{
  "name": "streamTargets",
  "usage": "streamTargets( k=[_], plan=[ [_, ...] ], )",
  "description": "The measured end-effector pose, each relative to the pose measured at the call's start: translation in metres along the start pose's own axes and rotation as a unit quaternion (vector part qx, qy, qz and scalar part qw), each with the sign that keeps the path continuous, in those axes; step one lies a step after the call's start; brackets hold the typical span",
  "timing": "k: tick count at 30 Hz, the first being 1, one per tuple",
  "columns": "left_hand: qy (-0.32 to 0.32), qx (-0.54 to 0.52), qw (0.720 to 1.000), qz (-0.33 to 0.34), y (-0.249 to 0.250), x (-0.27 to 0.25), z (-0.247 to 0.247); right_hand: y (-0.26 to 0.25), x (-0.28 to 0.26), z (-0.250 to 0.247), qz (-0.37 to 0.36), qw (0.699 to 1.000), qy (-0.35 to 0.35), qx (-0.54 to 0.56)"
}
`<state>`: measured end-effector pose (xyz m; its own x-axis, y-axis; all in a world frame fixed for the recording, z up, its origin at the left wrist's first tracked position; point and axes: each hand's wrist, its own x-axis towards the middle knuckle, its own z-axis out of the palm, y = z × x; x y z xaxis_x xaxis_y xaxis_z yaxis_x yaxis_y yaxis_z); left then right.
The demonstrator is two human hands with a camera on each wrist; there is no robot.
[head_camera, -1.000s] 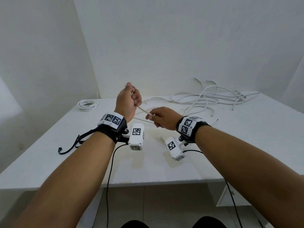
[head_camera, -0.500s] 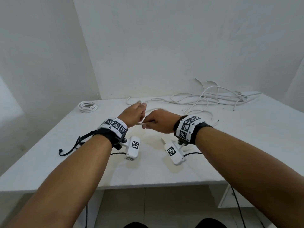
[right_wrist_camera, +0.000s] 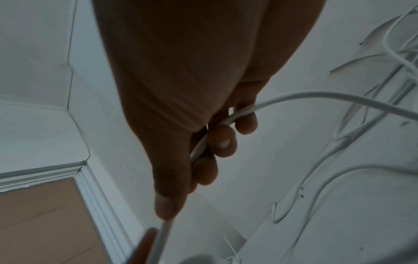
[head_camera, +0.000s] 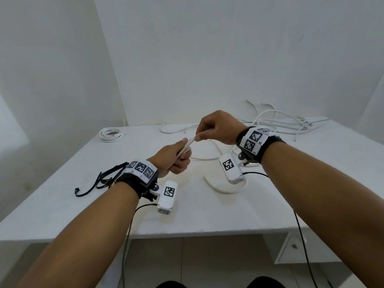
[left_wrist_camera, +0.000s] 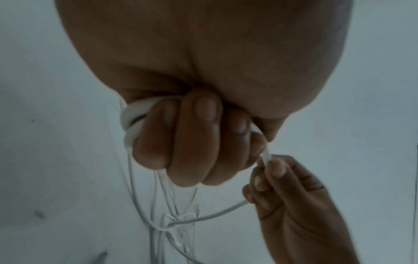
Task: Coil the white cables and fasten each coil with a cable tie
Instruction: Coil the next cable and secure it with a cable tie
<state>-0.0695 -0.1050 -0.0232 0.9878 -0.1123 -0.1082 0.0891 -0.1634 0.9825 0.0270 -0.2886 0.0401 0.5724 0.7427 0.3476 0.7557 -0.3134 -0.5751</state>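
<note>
While my left hand [head_camera: 173,157] clasps the coiled turns, my right hand [head_camera: 216,127] pinches the white cable [head_camera: 188,144] just beyond, up-right of them.

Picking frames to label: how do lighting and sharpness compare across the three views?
Head view: bright, even and sharp, wide-angle bending at the edges. Left wrist view: dim and soft, the left hand underexposed. Right wrist view: dim, the right hand dark, the white cable blurred near the bottom.

L hand [left_wrist_camera: 181,139] round cable [left_wrist_camera: 132,121] loops
</note>
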Motion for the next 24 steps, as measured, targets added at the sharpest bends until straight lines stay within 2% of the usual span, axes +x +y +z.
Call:
streamTargets(
  k=[2, 7, 15, 19, 24],
  plan=[
    [-0.017, -0.042, 0.999, 0.025, 0.003, -0.002, 0.002, 0.004, 0.001, 0.001, 0.000, 1.000, 0.017, 0.018],
    [0.003, -0.107, 0.991, 0.080, 0.017, -0.011, 0.005, 0.013, 0.004, 0.008, 0.010, 0.995, 0.052, 0.080],
    [-0.009, -0.203, 0.966, 0.159, 0.040, -0.018, 0.006, 0.035, -0.004, 0.032, 0.055, 0.996, 0.011, 0.064],
    [0.035, -0.213, 0.964, 0.154, 0.048, -0.015, 0.009, 0.021, -0.010, 0.049, 0.040, 0.999, -0.021, 0.019],
    [0.126, -0.162, 0.963, 0.172, 0.046, 0.001, 0.012, 0.014, -0.007, 0.058, 0.021, 0.998, -0.050, -0.022]
  ],
)
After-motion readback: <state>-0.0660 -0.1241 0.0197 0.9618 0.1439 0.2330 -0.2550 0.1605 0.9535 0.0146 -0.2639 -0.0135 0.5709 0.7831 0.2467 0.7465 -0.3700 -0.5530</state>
